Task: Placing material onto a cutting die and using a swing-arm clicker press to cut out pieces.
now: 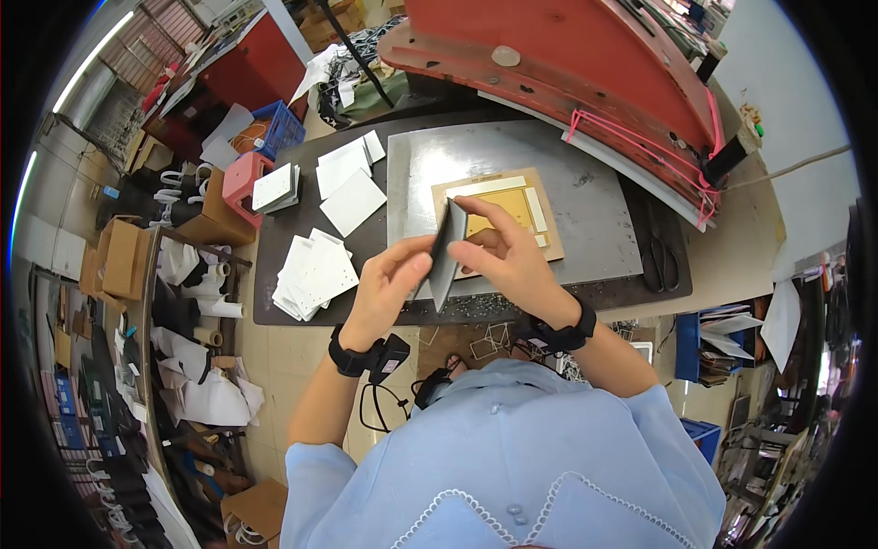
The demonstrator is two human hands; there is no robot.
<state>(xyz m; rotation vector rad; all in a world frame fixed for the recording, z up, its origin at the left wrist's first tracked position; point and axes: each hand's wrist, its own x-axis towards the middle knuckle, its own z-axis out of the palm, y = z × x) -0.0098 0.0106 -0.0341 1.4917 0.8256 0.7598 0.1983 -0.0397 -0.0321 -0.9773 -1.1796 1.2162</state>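
Note:
Above the metal plate [416, 151], a thin dark grey sheet [448, 252] stands nearly on edge between my two hands; it may be more than one layer. My left hand [380, 288] pinches its left side between thumb and fingers. From the other side my right hand [512, 261] grips it, thumb on its face and fingers curled behind. Just beyond lies a tan board [553, 224] with a yellow panel [503, 209] and pale strips along the panel's edges, partly covered by my right hand. Loose white cards [354, 203] and a fanned pile of white cards [311, 274] lie left of the plate.
A red machine arm [558, 64] with pink cord [631, 146] overhangs the table's far right. Black scissors [660, 261] rest at the right edge. A small card stack [276, 189] sits far left, near a pink stool [245, 188] and a blue crate [282, 128]. Dark scraps litter the front edge.

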